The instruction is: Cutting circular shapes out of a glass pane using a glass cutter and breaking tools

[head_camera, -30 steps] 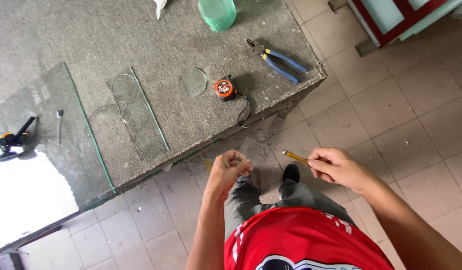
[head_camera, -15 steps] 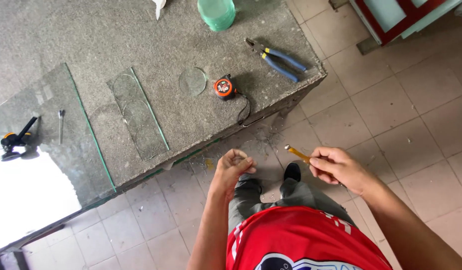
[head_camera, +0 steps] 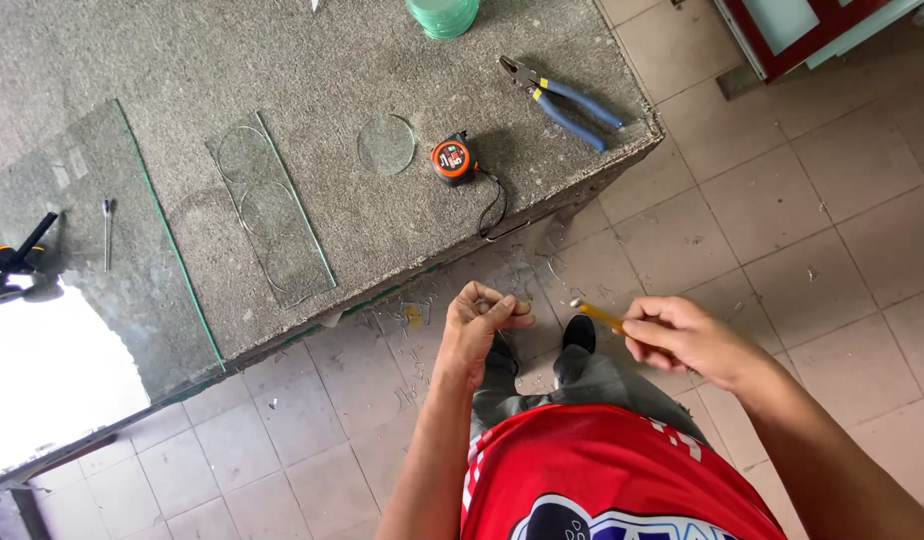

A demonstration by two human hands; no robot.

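My left hand (head_camera: 482,322) is curled into a fist just below the table's front edge, and I cannot see anything in it. My right hand (head_camera: 688,344) pinches a thin yellow-handled glass cutter (head_camera: 599,315) whose tip points left toward the other hand. Both hands hang over the tiled floor above my shoes. On the grey carpeted table (head_camera: 182,60) lie a round glass disc (head_camera: 386,144) and a narrow glass strip (head_camera: 270,210) scored with circles.
An orange tape measure (head_camera: 453,159) and blue-handled pliers (head_camera: 564,100) lie near the table's right corner. A large glass sheet (head_camera: 92,250) covers the left part, with a black-and-orange tool (head_camera: 7,268) on it. A green stack of glass discs (head_camera: 442,14) sits at the back. Glass chips litter the floor.
My left hand has drifted a little to the right and closed tighter. The right hand keeps the cutter and has barely moved.
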